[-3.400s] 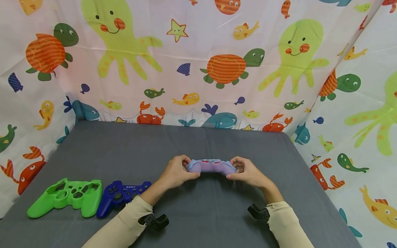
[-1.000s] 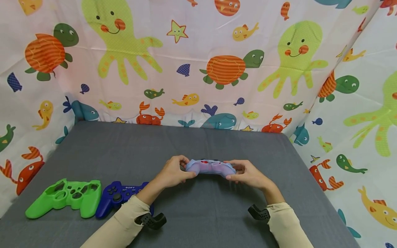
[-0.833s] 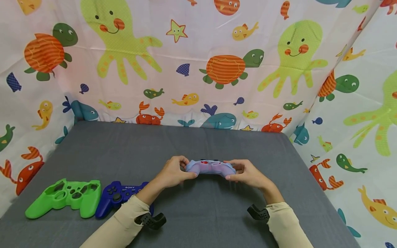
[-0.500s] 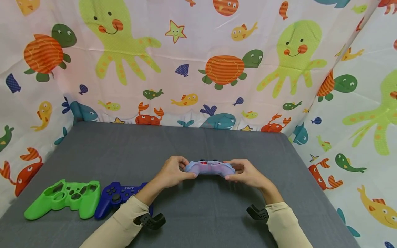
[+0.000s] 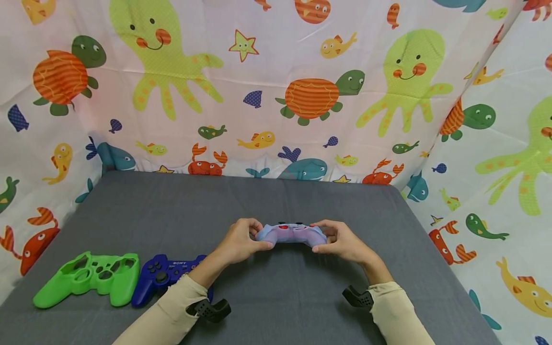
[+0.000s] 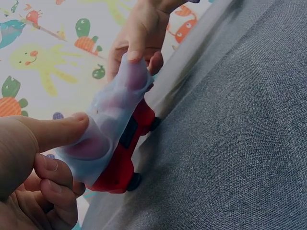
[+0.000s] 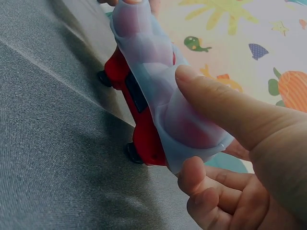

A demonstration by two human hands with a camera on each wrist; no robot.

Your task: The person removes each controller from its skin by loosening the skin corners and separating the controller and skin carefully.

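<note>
Both hands hold a red game controller [image 7: 147,136] with a translucent bluish-purple silicone cover [image 5: 293,234] over its grips and one long side. In the wrist views the red body shows bare along the other side, with black thumbsticks [image 6: 134,181] sticking out. My left hand [image 5: 239,241] pinches one end, its thumb on the cover and curled fingers beneath. At the other end my right hand [image 5: 342,242] grips likewise, thumb pressed on the covered grip in the right wrist view. Part of the fingers is hidden behind the controller, which is held over the grey cloth, casting a shadow.
On the grey cloth-covered table [image 5: 194,196], a green silicone controller cover [image 5: 97,279] lies at the left. Beside it is a dark blue controller [image 5: 166,273], partly hidden by the left forearm. A curtain [image 5: 267,62] printed with sea animals hangs behind and at both sides.
Since the oldest frame, the controller has tilted slightly, so dark stick tops show along its upper edge and the red patches look different. The right fingers have shifted inward along that edge.
</note>
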